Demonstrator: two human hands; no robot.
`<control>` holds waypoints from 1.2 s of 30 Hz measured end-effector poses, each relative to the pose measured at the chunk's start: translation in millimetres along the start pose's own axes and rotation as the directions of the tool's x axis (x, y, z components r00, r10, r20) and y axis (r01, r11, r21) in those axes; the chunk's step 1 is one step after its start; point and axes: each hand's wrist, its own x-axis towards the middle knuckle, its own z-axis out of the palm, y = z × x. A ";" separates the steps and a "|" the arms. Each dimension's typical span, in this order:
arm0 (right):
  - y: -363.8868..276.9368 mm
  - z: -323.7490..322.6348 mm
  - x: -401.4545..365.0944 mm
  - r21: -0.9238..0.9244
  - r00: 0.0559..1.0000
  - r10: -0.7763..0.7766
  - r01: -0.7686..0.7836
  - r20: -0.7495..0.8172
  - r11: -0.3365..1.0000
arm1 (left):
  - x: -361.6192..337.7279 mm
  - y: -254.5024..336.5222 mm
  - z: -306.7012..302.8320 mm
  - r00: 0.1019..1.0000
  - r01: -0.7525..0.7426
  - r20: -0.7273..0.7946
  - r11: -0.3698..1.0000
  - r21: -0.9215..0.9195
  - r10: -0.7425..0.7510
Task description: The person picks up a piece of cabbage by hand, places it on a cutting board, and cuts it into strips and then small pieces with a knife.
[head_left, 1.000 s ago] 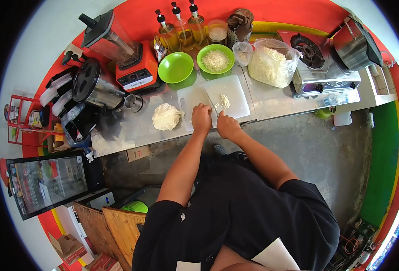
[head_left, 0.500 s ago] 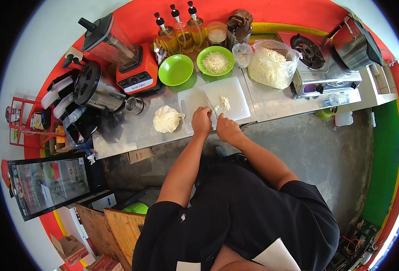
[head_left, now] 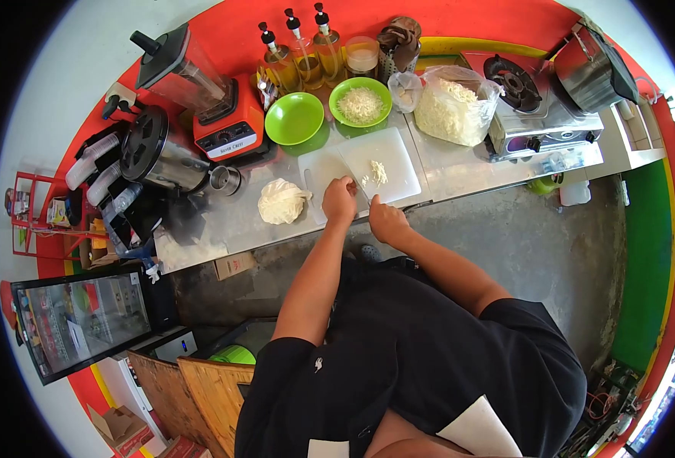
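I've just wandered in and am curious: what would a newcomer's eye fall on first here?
Probably the bright green bowl behind the white cutting board, and the matching bowl on its right, heaped with pale shreds. Next might come the red blender to their left, then the left hand and right hand, close together at the board's near edge.

The metal worktop (head_left: 446, 172) carries a white chopping board (head_left: 400, 153), two green bowls (head_left: 295, 120), a pale bag (head_left: 282, 202), a clear bag (head_left: 456, 118), a red blender (head_left: 229, 139), a metal cup (head_left: 225, 180) and a stove (head_left: 551, 136).
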 end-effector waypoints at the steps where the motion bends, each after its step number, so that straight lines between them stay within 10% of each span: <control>1: 0.3 1.9 0.9 -0.003 1.000 0.024 -0.024 0.015 1.000 | -2.1 -3.0 3.5 0.998 -0.040 -0.055 0.999 0.001 0.040; 14: -17.7 -10.2 -8.3 -0.083 0.985 0.116 -0.106 0.124 0.991 | -17.9 -13.4 -10.8 0.924 -0.366 -0.027 0.905 0.217 0.380; 36: -27.1 -22.1 1.0 -0.117 0.960 0.152 -0.127 0.237 0.985 | -5.8 -2.1 -8.1 0.986 -0.133 -0.088 0.988 0.073 0.140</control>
